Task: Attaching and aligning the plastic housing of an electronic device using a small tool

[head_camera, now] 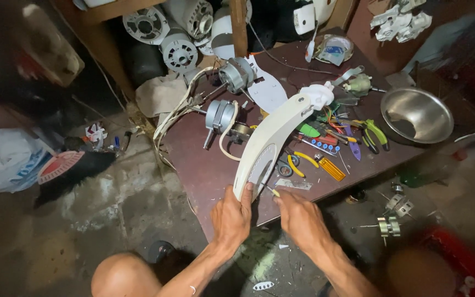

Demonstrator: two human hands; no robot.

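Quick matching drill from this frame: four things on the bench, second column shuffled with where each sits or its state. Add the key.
Things:
1. white fan housing
2. steel bowl
3. green-handled pliers
4. grey motor

Places or states:
A. at the table's right edge, resting on its base
B. held at its near end by the left hand
C. left of the housing, a pale cable looped over it
D. lying flat between the housing and the bowl

Pairs: 1-B, 2-A, 3-D, 4-C
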